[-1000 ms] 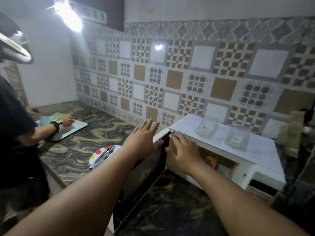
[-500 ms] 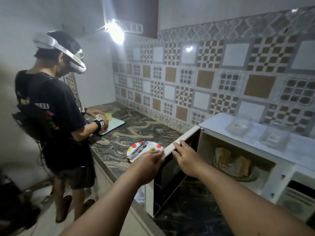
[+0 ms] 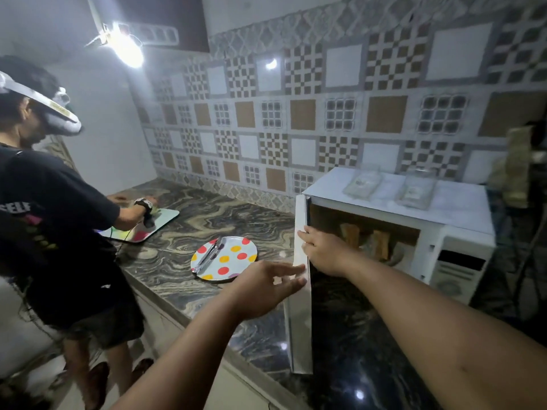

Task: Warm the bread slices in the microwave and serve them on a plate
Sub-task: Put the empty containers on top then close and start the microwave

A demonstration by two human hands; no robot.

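We have the microwave (image 3: 396, 232) standing at the right end of the counter (image 3: 189, 220) with its door (image 3: 300, 291) swung wide, edge-on to us. Our right hand (image 3: 321, 253) rests on the inner face of the door near its upper edge; how its fingers lie there we cannot tell. Our left hand (image 3: 263, 287) is just beside the door's outer face, fingers straight and spread, the tips touching or nearly touching it, holding nothing. The bread (image 3: 367, 241) is inside the cavity, two browned slices standing on the turntable. We judge it may already be warmed, though nothing here proves it. The plate (image 3: 225, 258), with coloured dots, waits on the counter left of the door, near the front edge, and tongs (image 3: 208, 255) lie across it. So serving is what is left: lifting the slices out, setting them on the plate, and shutting the door. At the counter's far left corner another person (image 3: 53, 220) works over a board (image 3: 148, 227).
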